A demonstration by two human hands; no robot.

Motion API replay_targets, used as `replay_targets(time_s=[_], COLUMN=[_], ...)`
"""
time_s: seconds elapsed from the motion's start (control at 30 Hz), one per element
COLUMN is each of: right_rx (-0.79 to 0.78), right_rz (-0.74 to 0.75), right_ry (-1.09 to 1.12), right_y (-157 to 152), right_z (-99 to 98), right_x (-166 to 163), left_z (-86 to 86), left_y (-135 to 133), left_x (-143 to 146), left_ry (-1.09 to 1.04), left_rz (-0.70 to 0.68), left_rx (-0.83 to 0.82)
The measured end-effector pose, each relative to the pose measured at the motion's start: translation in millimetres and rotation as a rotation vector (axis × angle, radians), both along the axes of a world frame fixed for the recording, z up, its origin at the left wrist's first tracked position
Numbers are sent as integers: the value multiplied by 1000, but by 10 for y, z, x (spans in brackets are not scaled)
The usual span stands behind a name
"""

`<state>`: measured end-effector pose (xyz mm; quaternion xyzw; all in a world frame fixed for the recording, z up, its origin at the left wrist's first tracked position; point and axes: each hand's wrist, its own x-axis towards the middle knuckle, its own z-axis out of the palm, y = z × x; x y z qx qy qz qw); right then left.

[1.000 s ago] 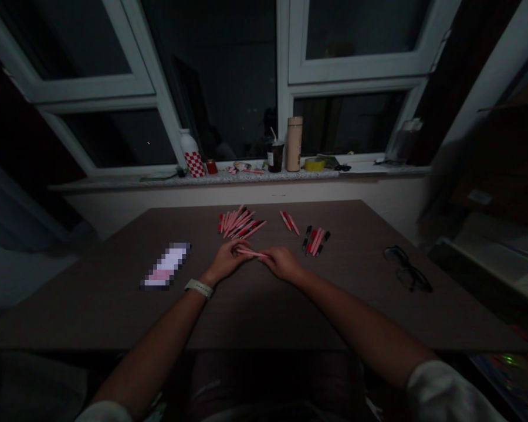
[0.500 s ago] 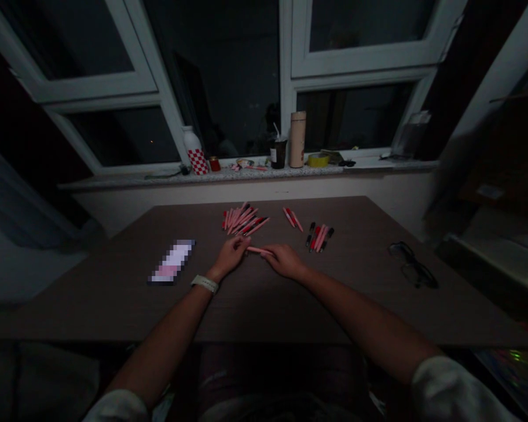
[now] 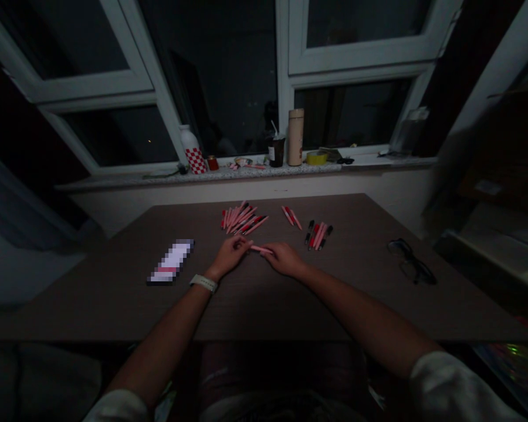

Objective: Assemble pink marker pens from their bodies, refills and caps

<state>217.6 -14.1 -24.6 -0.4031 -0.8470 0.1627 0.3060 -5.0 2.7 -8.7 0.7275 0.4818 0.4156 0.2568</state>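
Note:
A pink pen (image 3: 260,249) lies level between my two hands, just above the dark brown table (image 3: 114,293). My left hand (image 3: 229,255), with a pale watch on its wrist, pinches the pen's left end. The fingers of my right hand (image 3: 283,258) are closed on its right end. Behind my hands lies a heap of several pink and red pens (image 3: 243,218). Two more pens (image 3: 291,215) lie to the right of that heap. A small group of pens with black ends (image 3: 318,234) sits further right.
A blurred flat object (image 3: 171,262) lies on the table to the left, and dark-framed glasses (image 3: 410,268) to the right. The windowsill holds a checked bottle (image 3: 192,151), a dark cup with a straw (image 3: 277,152), a tall beige flask (image 3: 295,136) and a yellow tape roll (image 3: 317,157).
My hands stay together on the pink pen and have barely shifted. The head camera has tilted slightly, so the whole scene sits a little higher in view.

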Motion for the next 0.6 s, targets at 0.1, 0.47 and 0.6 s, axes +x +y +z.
replay_targets(time_s=[0.1, 0.47, 0.6], right_rx=[-3, -17, -26], right_rz=[-3, -15, -9], right_ry=[-5, -28, -11], right_y=[-10, -9, -11], right_z=[16, 6, 11], right_x=[3, 6, 5], left_z=[-14, -20, -31], left_y=[8, -7, 10], left_x=[1, -2, -11], left_ry=[-47, -80, -97], left_rz=[-22, -109, -138], left_rx=[-1, -101, -69])
